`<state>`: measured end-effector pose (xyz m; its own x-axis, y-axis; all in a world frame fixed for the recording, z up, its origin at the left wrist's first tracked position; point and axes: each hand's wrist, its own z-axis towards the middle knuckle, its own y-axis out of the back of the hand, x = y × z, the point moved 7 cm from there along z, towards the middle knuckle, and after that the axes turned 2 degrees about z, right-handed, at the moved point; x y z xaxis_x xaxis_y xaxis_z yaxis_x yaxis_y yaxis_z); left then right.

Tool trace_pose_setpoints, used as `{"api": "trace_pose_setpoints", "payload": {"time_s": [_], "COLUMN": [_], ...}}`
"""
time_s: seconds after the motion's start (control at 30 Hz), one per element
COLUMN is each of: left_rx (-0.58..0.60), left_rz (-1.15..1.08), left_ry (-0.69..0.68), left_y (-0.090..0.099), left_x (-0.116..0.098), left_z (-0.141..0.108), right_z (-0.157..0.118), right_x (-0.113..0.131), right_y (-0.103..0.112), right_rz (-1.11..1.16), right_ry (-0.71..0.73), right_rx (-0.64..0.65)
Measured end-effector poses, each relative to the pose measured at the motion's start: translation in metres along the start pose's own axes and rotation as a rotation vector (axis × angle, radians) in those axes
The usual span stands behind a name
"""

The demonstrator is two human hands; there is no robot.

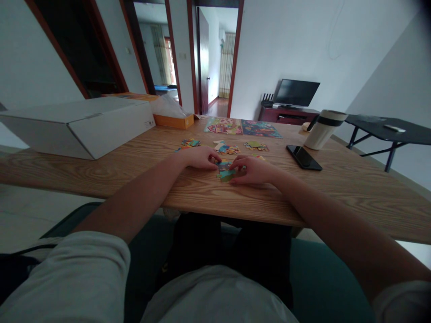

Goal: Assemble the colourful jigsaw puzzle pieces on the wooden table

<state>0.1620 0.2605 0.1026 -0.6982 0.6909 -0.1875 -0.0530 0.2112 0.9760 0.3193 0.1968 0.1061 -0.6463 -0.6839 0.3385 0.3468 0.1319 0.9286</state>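
A small joined patch of blue and green puzzle pieces (pixel 225 172) lies on the wooden table between my hands. My left hand (pixel 203 158) rests at its left side, fingers curled, fingertips at the patch's upper left edge. From the right, my right hand (pixel 247 169) touches the patch with bent fingers; whether a loose piece is under them is too small to tell. Behind the hands are small piles of loose pieces: one at the left (pixel 190 142), one in the middle (pixel 227 149) and one at the right (pixel 256 146).
Two colourful picture sheets (pixel 225 126) (pixel 261 128) lie farther back. A white box (pixel 111 128) and an orange open box (pixel 173 121) stand at the left. At the right are a black phone (pixel 304 157) and a white tumbler (pixel 323 131). The table's front edge (pixel 232 215) is near my body.
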Motion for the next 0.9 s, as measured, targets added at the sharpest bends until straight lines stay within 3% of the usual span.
{"api": "trace_pose_setpoints", "payload": {"time_s": [0.17, 0.47, 0.9], "left_rx": [-0.015, -0.024, -0.059], "left_rz": [0.003, -0.034, 0.015], "left_ry": [-0.020, -0.034, 0.023], "left_y": [0.000, 0.000, -0.003], "left_x": [-0.002, -0.004, -0.014], "left_z": [0.001, 0.001, 0.007], "right_z": [0.000, 0.003, -0.002], "right_x": [-0.008, 0.004, -0.005], "right_y": [-0.003, -0.004, 0.001], "right_rz": [0.069, 0.080, 0.133], "right_ry": [-0.100, 0.034, -0.124], "right_rx": [0.008, -0.098, 0.026]}}
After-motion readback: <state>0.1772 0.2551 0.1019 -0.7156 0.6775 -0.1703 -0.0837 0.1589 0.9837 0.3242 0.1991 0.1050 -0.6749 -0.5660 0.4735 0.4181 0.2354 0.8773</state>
